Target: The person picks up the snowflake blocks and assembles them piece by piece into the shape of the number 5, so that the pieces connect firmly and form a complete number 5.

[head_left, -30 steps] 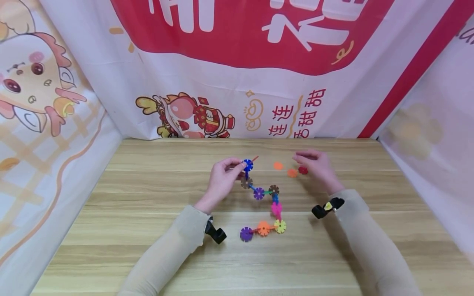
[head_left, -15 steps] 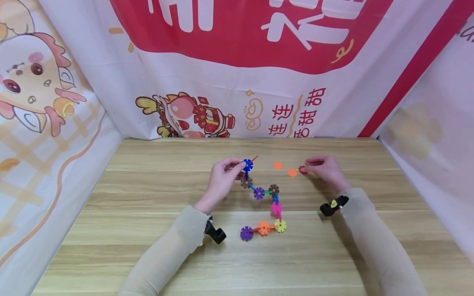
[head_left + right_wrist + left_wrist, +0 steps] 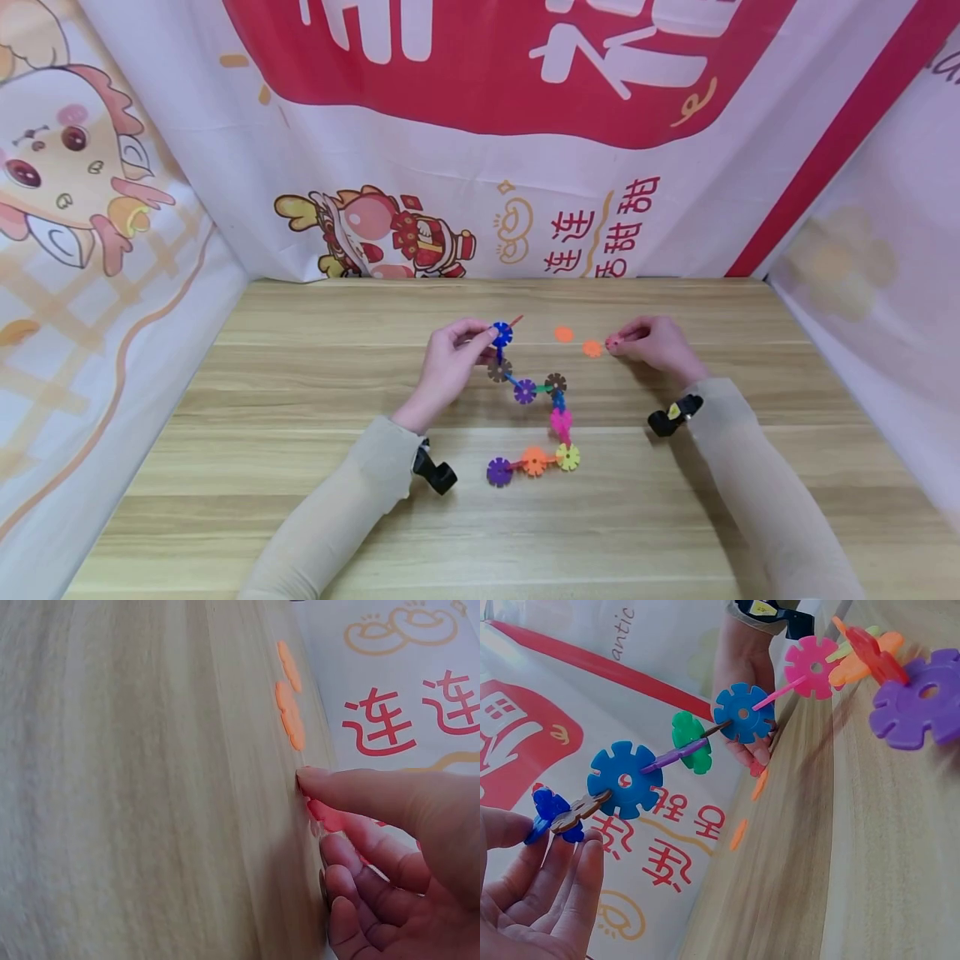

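My left hand (image 3: 450, 358) pinches a dark blue snowflake building disc (image 3: 502, 335) at the far end of a chain of interlocked discs. A thin red disc (image 3: 517, 321) sticks out past it, seen edge-on. From there the chain bends through brown, purple (image 3: 524, 392), green, blue and pink (image 3: 561, 422) discs to a yellow disc (image 3: 567, 457), an orange disc (image 3: 534, 461) and a purple end disc (image 3: 498, 472). Over at the right, my right hand (image 3: 662, 343) pinches a loose red disc (image 3: 326, 816) between thumb and fingers, close to the tabletop; the fingers partly cover it.
Two loose orange discs, one nearer (image 3: 592, 348) and one farther (image 3: 563, 334), lie flat on the wooden table (image 3: 337, 517) between the hands. A printed cloth (image 3: 480, 167) rises along the table's back edge, with more cloth at both sides.
My right hand has moved slightly right and down onto the red disc and taken hold of it, tilting it. The left hand and the chain stay in place.
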The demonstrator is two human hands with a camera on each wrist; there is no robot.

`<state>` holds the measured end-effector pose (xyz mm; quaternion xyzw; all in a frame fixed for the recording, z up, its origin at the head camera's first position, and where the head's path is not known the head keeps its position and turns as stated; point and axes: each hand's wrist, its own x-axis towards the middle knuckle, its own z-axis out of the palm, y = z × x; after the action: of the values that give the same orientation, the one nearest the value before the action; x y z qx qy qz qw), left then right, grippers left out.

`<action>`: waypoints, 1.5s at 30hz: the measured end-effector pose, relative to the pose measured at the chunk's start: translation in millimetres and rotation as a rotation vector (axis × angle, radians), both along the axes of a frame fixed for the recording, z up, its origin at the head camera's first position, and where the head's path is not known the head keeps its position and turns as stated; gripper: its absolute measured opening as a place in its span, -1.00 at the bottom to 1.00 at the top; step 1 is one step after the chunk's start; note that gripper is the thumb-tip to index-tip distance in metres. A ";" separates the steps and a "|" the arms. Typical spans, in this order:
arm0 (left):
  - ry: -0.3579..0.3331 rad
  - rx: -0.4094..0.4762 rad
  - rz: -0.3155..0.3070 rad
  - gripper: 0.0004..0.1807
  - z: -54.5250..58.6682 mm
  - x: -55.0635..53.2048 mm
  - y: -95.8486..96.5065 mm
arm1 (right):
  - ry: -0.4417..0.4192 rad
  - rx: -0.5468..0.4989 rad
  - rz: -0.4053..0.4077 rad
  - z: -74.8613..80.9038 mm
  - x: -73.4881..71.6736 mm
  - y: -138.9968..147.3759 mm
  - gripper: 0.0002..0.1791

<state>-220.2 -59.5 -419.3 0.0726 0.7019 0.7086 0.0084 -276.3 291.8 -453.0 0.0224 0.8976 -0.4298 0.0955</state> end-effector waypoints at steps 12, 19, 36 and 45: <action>0.037 0.017 -0.017 -0.86 -1.3 -0.8 -2.1 | 0.002 0.020 0.013 7.4 1.7 -8.2 -0.69; 0.060 0.020 -0.014 -0.85 -3.2 -1.3 -3.1 | 0.082 -0.023 0.051 24.3 8.9 -24.6 -0.66; 0.073 -0.052 -0.021 -0.82 -1.0 0.3 -4.8 | 0.151 -0.257 0.060 44.7 25.2 -65.1 -0.57; 0.068 -0.024 -0.040 -0.83 -2.3 0.6 -4.1 | 0.148 -0.359 0.034 50.4 32.1 -88.5 -0.60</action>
<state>-219.6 -63.6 -421.6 0.1105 0.7084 0.6971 -0.0003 -244.2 203.4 -402.6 -0.0420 0.8112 -0.5819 0.0387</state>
